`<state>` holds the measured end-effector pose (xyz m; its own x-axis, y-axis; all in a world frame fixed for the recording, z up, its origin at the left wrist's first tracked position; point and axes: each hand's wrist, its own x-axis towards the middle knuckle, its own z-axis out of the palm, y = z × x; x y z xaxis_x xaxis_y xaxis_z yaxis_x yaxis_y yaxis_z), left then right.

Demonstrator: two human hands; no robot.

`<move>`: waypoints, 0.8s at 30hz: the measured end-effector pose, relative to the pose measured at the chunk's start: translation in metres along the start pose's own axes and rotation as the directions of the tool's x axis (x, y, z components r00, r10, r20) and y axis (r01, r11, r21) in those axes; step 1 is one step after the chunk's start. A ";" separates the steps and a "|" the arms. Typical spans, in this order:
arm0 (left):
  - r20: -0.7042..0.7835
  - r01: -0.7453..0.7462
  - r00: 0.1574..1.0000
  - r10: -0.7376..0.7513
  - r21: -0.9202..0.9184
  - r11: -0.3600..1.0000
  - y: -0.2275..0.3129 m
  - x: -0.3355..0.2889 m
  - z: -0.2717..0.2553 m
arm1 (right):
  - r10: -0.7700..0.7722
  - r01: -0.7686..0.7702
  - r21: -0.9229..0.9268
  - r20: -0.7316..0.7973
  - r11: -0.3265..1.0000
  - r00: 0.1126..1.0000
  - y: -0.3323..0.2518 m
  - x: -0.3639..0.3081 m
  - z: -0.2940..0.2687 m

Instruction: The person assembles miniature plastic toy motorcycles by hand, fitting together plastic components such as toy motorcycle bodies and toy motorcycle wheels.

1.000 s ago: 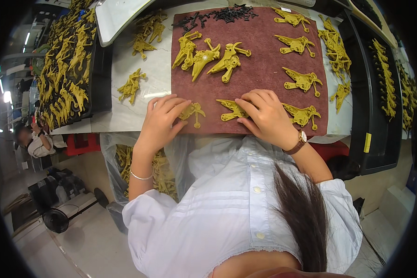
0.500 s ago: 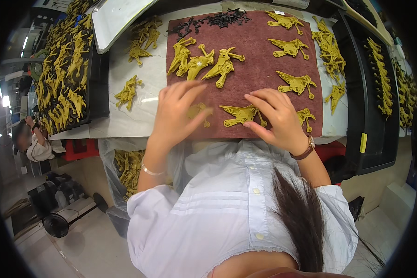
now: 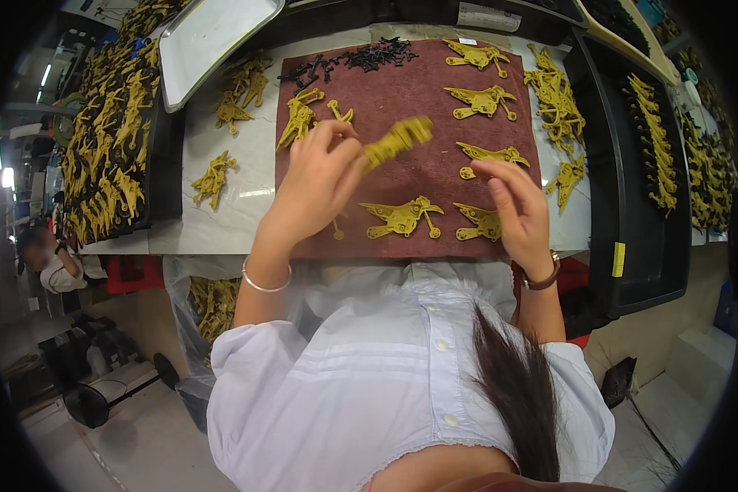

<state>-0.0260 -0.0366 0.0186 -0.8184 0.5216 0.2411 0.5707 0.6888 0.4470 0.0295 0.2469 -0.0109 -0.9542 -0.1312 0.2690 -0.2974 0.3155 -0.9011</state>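
Observation:
My left hand point(image 3: 324, 176) is closed on a yellow-green plastic part point(image 3: 398, 141), raised over the maroon cloth point(image 3: 418, 94) and blurred by motion. My right hand point(image 3: 521, 213) hovers over the cloth's right side, fingers bent and apart, with nothing visible in it. Beside its fingers lie one bird-shaped plastic part point(image 3: 476, 223) and another point(image 3: 492, 154), each partly covered. A further such part point(image 3: 402, 218) rests at the cloth's front, between my hands. Behind my left hand lie a plastic part point(image 3: 299, 119) and one mostly hidden by the fingers point(image 3: 338, 113).
Small black pieces point(image 3: 377, 54) lie loose along the cloth's far edge. Piles of yellow-green parts point(image 3: 556, 102) flank the cloth. A black bin point(image 3: 607, 189) stands right, a filled rack point(image 3: 111, 148) left, with a metal tray point(image 3: 213, 45) at the far left.
My left hand has taken hold of a plastic part from the group behind it and lifted it. My right hand has left the front middle part and moved right.

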 end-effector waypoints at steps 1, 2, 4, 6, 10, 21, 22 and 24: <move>0.130 -0.023 0.991 0.033 -0.077 0.997 0.008 -0.001 -0.011 | 0.043 -0.039 0.167 -0.022 0.985 0.999 -0.004 0.001 -0.001; 0.133 -0.025 0.991 0.035 -0.080 0.997 0.015 0.000 -0.014 | 0.046 -0.041 0.166 -0.025 0.985 0.999 -0.008 0.002 -0.003; 0.242 -0.130 0.954 0.177 -0.200 0.971 0.027 -0.001 -0.018 | -0.095 0.069 0.217 0.110 0.974 0.989 -0.016 0.005 -0.007; 0.240 -0.143 0.951 0.195 -0.217 0.966 0.034 0.001 -0.019 | -0.185 0.147 0.191 0.203 0.971 0.962 -0.018 0.007 -0.010; 0.279 -0.080 0.950 0.142 -0.223 0.972 0.037 0.006 -0.015 | -0.148 0.095 0.157 0.376 0.983 0.915 -0.013 0.002 -0.005; -0.231 -0.274 0.937 0.261 -0.021 0.962 0.088 0.011 0.041 | -0.091 0.090 -0.014 -0.078 0.996 0.993 -0.022 -0.019 0.010; -0.231 -0.272 0.938 0.260 -0.021 0.962 0.088 0.011 0.041 | -0.084 0.079 -0.053 -0.093 0.995 0.992 -0.020 -0.021 0.006; -0.242 -0.278 0.936 0.256 -0.058 0.959 0.087 0.010 0.038 | 0.019 -0.060 -0.099 -0.370 0.993 0.929 -0.009 -0.024 -0.009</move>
<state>0.0186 0.0476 0.0277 -0.6359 0.5425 0.5489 0.7705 0.4867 0.4117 0.0550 0.2558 -0.0059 -0.9042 0.2323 0.3585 -0.2414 0.4143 -0.8775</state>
